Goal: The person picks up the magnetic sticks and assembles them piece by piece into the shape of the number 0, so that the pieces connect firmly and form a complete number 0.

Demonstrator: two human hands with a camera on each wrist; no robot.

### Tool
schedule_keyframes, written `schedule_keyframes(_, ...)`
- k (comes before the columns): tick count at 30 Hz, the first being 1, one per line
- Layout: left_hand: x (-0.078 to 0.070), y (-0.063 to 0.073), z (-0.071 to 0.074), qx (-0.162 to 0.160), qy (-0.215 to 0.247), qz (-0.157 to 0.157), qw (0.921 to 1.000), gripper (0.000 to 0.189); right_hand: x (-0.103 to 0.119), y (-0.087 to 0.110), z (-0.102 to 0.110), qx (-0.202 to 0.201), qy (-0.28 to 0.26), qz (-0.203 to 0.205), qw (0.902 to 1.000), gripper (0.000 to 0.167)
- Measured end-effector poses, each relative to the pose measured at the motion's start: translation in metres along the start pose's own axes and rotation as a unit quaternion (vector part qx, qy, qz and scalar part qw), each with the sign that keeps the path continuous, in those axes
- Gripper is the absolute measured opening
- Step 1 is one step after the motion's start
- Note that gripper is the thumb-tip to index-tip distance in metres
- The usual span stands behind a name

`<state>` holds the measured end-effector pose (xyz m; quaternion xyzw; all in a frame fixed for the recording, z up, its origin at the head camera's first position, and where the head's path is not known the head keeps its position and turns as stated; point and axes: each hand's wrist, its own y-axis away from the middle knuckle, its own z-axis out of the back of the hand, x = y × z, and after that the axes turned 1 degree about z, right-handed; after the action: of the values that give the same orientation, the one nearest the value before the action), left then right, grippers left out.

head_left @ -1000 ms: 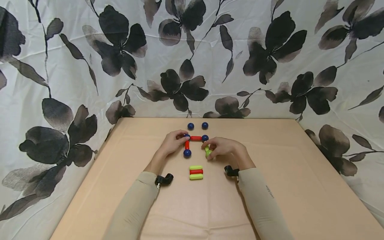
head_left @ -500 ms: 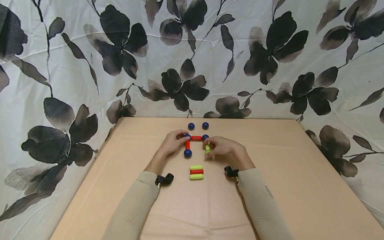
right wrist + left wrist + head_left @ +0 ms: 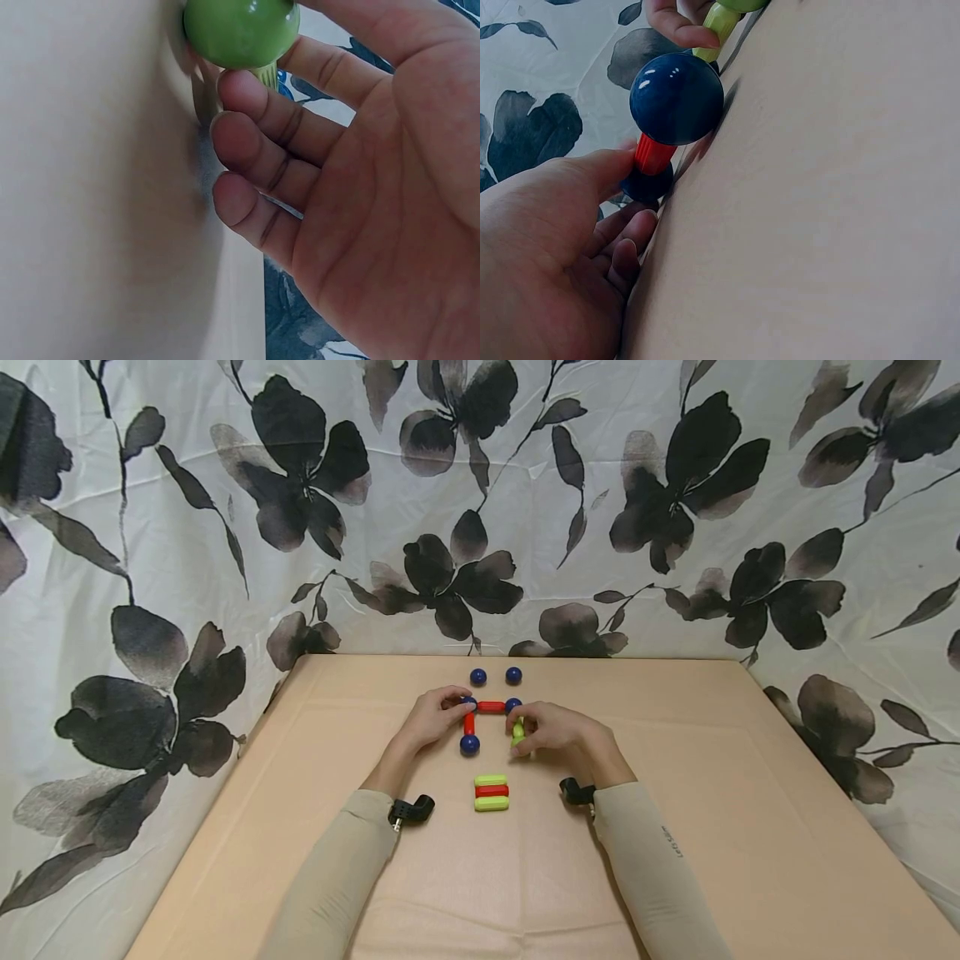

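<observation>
Blue balls (image 3: 469, 744) numbered five, red rods (image 3: 491, 791) three, yellow-green rods (image 3: 491, 804) three, all toward the tabletop's (image 3: 675, 818) twelve o'clock. Fingers partly curled, the left hand (image 3: 435, 714) pinched the assembly's ten-o'clock blue ball; the right hand (image 3: 558, 727) gripped one green ball (image 3: 240, 30), at four.

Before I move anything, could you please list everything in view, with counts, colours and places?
Table: 1, tan, beneath the pieces.
Cloth: 1, white with dark flowers, behind the table.
Blue balls: 5, blue, two loose near the table's far edge, three forming an L nearer.
Red rods: 3, red, two linking the L's balls, one loose nearer the person.
Green ball: 1, green, right of the L's nearest ball.
Green rods: 3, yellow-green, two flanking the loose red rod, one at the green ball.
Wrist cameras: 2, black, one per wrist.
Sleeves: 2, beige, one per arm.
Left hand: 1, pinching the L's corner ball.
Right hand: 1, holding the green ball.
</observation>
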<state>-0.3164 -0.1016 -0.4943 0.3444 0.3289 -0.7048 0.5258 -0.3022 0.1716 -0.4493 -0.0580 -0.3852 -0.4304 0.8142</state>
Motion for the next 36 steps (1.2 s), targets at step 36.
schedule_keyframes(36, -0.001, 0.001, 0.001, 0.001, 0.009, -0.008, 0.9999, 0.034, 0.063, 0.007, -0.025, 0.063, 0.093, 0.083, 0.9902, 0.018)
